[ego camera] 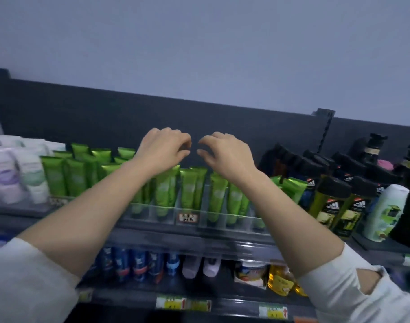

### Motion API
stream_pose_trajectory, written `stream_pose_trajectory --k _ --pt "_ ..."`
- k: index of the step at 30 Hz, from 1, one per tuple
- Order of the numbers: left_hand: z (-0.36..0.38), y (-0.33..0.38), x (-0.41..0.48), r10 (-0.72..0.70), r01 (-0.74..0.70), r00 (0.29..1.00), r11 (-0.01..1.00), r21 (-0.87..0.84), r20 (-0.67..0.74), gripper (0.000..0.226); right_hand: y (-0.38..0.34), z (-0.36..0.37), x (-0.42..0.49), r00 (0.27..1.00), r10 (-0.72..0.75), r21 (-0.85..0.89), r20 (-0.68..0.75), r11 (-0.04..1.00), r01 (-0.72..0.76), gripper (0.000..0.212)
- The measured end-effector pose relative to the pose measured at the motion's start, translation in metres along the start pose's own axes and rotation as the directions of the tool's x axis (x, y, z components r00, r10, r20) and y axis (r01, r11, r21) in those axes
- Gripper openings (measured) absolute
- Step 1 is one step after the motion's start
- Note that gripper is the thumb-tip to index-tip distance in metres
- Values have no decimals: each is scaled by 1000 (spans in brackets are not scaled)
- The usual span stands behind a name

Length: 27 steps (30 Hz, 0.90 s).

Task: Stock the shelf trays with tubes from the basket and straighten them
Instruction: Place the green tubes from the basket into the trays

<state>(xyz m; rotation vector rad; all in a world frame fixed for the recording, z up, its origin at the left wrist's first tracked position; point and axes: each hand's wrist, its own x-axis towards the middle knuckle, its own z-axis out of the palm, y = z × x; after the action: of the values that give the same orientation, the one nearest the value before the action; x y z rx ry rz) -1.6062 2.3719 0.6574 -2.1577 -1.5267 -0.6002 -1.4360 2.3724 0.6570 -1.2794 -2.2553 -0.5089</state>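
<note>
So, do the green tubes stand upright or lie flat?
Upright: the green tubes stand crimped end up in the clear trays.

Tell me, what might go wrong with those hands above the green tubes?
The left hand and right hand hover empty above the upright green tubes. A dropping forearm could topple tubes standing in the clear tray. The right forearm might also knock the black-capped bottles nearby.
</note>
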Motion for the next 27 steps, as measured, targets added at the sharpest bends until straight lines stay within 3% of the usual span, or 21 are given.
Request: stream_pose_trajectory --k 8,15,19,22,27 --pt "-37 -132 -148 -237 230 969 969 93 73 19 -196 54 23 944 -331 210 14 924 321 33" --pt "-11 -235 -313 -363 353 903 932 86 229 32 -346 134 -5 823 -510 379 250 834 402 32" --pt "18 -269 -383 -498 494 744 859 135 445 18 -403 195 -31 712 -552 466 434 814 347 31" --pt "44 -288 -431 -566 618 598 776 123 568 19 -430 239 -51 566 -583 513 583 804 301 39" --pt "101 -297 -512 -568 745 412 660 96 712 28 -467 319 -86 384 -569 520 728 822 232 32"
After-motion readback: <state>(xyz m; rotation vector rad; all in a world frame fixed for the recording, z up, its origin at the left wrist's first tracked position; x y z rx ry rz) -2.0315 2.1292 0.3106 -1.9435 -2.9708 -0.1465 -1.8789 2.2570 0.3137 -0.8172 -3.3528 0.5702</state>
